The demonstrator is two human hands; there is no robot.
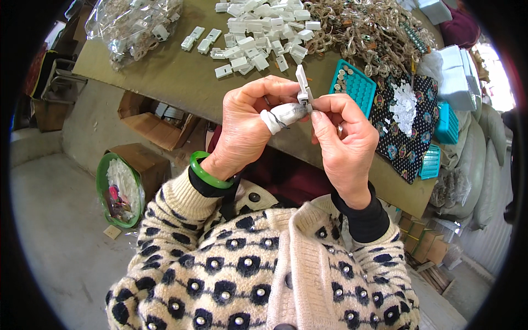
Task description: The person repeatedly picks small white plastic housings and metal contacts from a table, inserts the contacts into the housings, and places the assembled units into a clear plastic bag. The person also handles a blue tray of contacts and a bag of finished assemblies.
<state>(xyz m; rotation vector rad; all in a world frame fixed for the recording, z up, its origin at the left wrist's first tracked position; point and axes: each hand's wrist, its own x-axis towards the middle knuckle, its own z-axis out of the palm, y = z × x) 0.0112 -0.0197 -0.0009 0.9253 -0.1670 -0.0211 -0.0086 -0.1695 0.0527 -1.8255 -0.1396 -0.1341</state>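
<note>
Over the table's near edge, my left hand holds a small white plastic case between its fingers and thumb. A narrow white flap of the case points upward, and a small dark part shows at its lower end. That thumb is wrapped in a smudged white covering tied with dark thread. My right hand is closed in a pinch, thumb against forefinger, touching the case's lower right end. Whatever lies between those fingertips is too hidden to name. A green bangle circles my left wrist.
Ahead lie a pile of white plastic cases and a heap of clear coiled cords. A teal tray of small round pieces adjoins a patterned cloth bearing white chips. A green basin stands at lower left.
</note>
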